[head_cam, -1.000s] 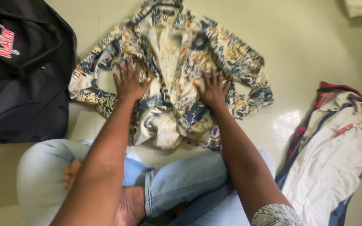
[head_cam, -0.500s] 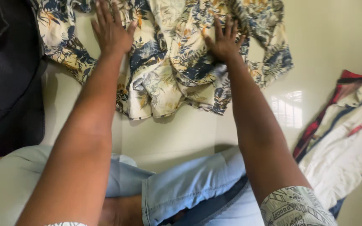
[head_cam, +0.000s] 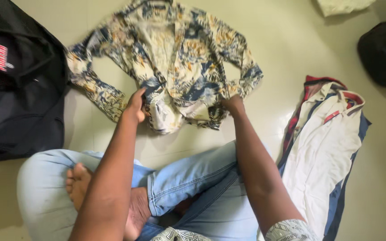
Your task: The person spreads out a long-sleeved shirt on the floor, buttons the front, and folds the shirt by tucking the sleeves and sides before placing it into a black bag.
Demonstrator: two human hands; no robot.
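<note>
Fabric with a blue, yellow and cream leaf print fills the upper middle of the frame: a patterned shirt spread front-up on the pale tiled floor, collar toward the top edge and sleeves thrown out to either side. The person sits cross-legged in light blue jeans at the bottom of the frame, one bare foot showing at lower left, both arms stretched forward to the shirt's lower hem.

The left hand is at the left side of the hem, its fingers closed on a bunched fold of the cloth. The right hand is at the right side of the hem, knuckles up and fingers curled into the fabric, gripping it near the cuff of the right-hand sleeve.

A black backpack lies at the left edge, just beside the shirt's left sleeve. A white garment with red and blue trim lies on the floor at the right, near the person's knee. Another dark bag sits in the upper right corner, and a scrap of white cloth lies at the top edge.
</note>
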